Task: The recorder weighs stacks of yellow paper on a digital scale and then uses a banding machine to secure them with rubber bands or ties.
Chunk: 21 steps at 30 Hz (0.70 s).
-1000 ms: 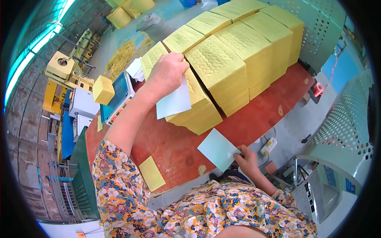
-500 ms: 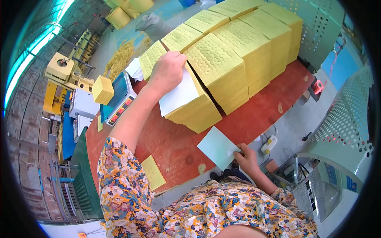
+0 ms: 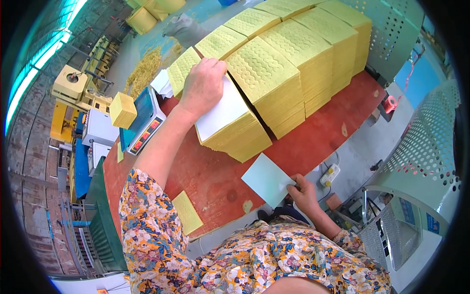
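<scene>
Pressing a white sheet [image 3: 223, 111] flat on the nearest yellow stack [image 3: 235, 134], left hand [image 3: 203, 85] lies spread. Right hand [image 3: 303, 192] at 5 o'clock pinches a pale blue sheet [image 3: 267, 179] over the red table [image 3: 205, 171]. Best keep edges squared, palm firm.

White sheet's [image 3: 223, 111] far corner under left hand [image 3: 201, 88]

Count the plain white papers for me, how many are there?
2. One white sheet lies on the near yellow stack under the left hand; the other sheet is in the right hand. More may be hidden.
</scene>
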{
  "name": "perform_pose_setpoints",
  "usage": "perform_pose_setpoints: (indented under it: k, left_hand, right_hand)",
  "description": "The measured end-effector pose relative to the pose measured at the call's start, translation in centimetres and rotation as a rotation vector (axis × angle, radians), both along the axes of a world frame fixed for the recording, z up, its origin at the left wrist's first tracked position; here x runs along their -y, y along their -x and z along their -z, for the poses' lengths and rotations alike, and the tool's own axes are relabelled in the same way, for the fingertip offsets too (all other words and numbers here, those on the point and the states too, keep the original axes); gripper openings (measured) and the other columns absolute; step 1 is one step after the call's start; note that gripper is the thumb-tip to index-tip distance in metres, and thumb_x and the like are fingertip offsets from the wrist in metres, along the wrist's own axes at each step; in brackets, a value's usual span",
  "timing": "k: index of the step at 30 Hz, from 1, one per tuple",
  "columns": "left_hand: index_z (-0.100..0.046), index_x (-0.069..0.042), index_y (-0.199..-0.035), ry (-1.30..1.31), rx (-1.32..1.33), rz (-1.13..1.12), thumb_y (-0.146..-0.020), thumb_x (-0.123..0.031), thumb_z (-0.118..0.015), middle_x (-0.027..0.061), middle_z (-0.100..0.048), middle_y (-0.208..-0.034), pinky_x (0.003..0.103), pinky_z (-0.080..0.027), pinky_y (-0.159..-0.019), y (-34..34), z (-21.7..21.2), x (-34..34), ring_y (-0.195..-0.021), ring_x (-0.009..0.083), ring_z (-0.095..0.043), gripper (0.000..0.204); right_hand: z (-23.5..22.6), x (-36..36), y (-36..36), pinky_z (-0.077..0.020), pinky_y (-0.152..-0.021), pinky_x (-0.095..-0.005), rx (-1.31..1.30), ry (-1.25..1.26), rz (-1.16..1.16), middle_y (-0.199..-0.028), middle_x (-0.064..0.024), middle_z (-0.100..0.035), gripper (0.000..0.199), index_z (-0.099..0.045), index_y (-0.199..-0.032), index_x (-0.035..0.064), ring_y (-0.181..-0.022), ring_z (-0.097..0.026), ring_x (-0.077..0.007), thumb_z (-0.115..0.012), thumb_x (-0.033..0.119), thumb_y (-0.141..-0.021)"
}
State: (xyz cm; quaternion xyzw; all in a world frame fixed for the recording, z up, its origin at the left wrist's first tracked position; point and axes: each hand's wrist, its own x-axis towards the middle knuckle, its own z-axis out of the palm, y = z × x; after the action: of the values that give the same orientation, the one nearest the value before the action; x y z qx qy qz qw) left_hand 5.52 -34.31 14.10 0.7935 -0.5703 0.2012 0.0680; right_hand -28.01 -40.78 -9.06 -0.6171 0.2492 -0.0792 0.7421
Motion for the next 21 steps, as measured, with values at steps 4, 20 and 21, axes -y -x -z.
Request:
perform_pose_setpoints:
  k: [4,20,21]
  left_hand:
    - [-0.060,-0.002,-0.111,0.093,-0.034,0.031,-0.078,0.005,-0.047,0.0185,-0.062,-0.105,0.044,-0.046,-0.092,0.3,0.1,-0.8,-0.107,0.0348,-0.057,0.036]
    - [-0.049,0.003,-0.138,0.010,-0.189,-0.125,-0.099,-0.024,-0.044,0.0228,-0.047,-0.144,0.047,-0.029,-0.114,2.9,4.0,-3.6,-0.136,0.0360,-0.042,0.048]
    - [-0.049,0.003,-0.138,0.004,-0.202,-0.114,-0.099,-0.024,-0.044,0.0228,-0.047,-0.144,0.047,-0.029,-0.114,2.8,4.3,-3.7,-0.136,0.0360,-0.042,0.048]
  right_hand:
    - [-0.4,0.1,0.0,-0.0531,-0.062,-0.0251,-0.019,0.013,-0.053,-0.084,-0.0068,-0.067,0.012,-0.058,-0.103,-0.0024,-0.070,-0.065,-0.0109,-0.057,0.001,-0.091]
    - [-1.5,1.6,0.1,-0.0509,-0.065,-0.0271,-0.068,0.083,-0.145,-0.078,-0.0059,-0.064,0.010,-0.058,-0.096,-0.0009,-0.072,-0.064,-0.0127,-0.059,0.004,-0.087]
    - [-1.8,2.2,-0.1,-0.0509,-0.065,-0.0271,-0.082,0.077,-0.135,-0.078,-0.0059,-0.064,0.010,-0.058,-0.096,-0.0009,-0.072,-0.064,-0.0127,-0.059,0.004,-0.087]
